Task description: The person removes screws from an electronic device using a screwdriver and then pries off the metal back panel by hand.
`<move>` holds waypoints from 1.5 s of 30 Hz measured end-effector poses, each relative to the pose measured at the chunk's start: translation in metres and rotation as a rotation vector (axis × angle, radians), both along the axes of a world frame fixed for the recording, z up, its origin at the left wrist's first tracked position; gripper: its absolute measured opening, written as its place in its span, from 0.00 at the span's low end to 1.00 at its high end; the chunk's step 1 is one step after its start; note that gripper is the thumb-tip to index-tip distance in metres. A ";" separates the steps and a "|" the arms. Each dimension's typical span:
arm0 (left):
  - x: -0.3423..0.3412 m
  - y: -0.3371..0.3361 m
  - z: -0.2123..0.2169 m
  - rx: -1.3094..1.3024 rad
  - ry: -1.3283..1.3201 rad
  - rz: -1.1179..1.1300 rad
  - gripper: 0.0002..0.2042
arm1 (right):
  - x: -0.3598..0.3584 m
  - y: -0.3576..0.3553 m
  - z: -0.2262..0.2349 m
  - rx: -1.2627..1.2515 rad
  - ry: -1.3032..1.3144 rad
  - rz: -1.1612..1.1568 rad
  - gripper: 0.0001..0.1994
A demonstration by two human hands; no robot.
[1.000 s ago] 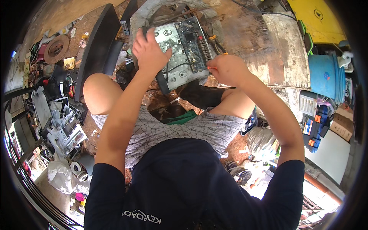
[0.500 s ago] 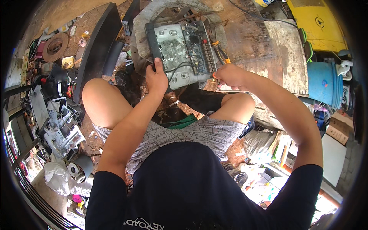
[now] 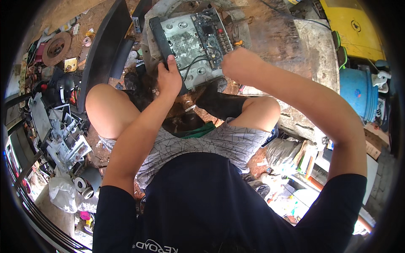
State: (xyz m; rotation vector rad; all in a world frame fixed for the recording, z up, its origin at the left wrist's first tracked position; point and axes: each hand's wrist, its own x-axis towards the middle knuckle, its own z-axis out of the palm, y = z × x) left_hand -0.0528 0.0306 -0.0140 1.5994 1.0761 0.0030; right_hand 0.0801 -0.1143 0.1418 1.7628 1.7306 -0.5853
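An opened electronic box (image 3: 181,36) with a pale metal base and a black front panel lies tilted in front of me. A dark circuit board (image 3: 209,33) with a row of sockets runs along its right side, and a black cable (image 3: 195,62) loops across the base. My left hand (image 3: 170,79) grips the near end of the black panel, thumb on top. My right hand (image 3: 240,65) is closed like a fist beside the board's near right edge; what its fingers hold is hidden. Just beyond it shows a small orange and yellow handle end (image 3: 239,43).
The box rests over a round worn stand (image 3: 154,10) beside a wooden board (image 3: 278,38). A blue drum (image 3: 356,92) and a yellow case (image 3: 352,25) stand at right. Tall black panels (image 3: 105,50) and a scrap heap (image 3: 67,139) lie at left.
My right hand has moved up and left along the box's right side, covering most of the orange-handled pliers seen there before. The box and my left hand have shifted slightly up and left.
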 end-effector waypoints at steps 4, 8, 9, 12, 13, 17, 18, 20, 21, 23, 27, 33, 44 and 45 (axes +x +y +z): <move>0.002 -0.001 -0.011 -0.025 -0.005 0.021 0.40 | 0.006 -0.027 -0.006 0.207 -0.037 -0.255 0.06; -0.001 -0.009 0.004 -0.002 -0.001 -0.009 0.39 | 0.007 -0.040 -0.011 0.181 0.190 -0.885 0.08; -0.001 -0.009 0.003 -0.002 -0.025 -0.005 0.39 | 0.013 -0.030 -0.002 0.113 0.375 -1.183 0.08; -0.002 -0.005 -0.006 0.027 -0.058 0.019 0.38 | 0.028 -0.007 0.004 -0.122 0.516 -1.646 0.07; -0.001 -0.006 -0.005 0.041 -0.060 0.018 0.38 | 0.030 -0.003 0.005 -0.205 0.478 -1.734 0.07; -0.002 -0.008 -0.001 0.040 -0.070 0.021 0.37 | 0.027 0.003 -0.001 -0.160 0.406 -1.689 0.07; -0.003 -0.009 -0.003 0.044 -0.069 0.022 0.37 | 0.025 0.004 -0.003 -0.177 0.374 -1.629 0.06; -0.005 -0.009 -0.006 0.052 -0.066 0.023 0.37 | 0.025 0.005 -0.008 -0.179 0.367 -1.644 0.08; -0.005 -0.009 -0.003 0.026 -0.057 0.019 0.37 | 0.025 0.002 -0.011 -0.159 0.384 -1.724 0.08; -0.004 -0.008 0.005 -0.026 -0.039 0.011 0.36 | 0.028 -0.004 -0.015 -0.140 0.445 -1.861 0.09; -0.005 -0.010 0.001 -0.017 -0.082 0.020 0.36 | 0.030 0.002 -0.010 -0.180 0.386 -1.766 0.09; -0.007 -0.009 0.002 -0.035 -0.081 -0.002 0.36 | 0.014 -0.006 -0.009 -0.084 0.070 -0.476 0.08; -0.011 -0.008 0.003 -0.060 -0.107 -0.023 0.38 | -0.011 -0.031 0.010 0.177 0.162 -0.753 0.10; -0.012 -0.007 0.003 -0.041 -0.099 -0.024 0.38 | -0.008 -0.033 0.012 0.226 0.268 -0.824 0.12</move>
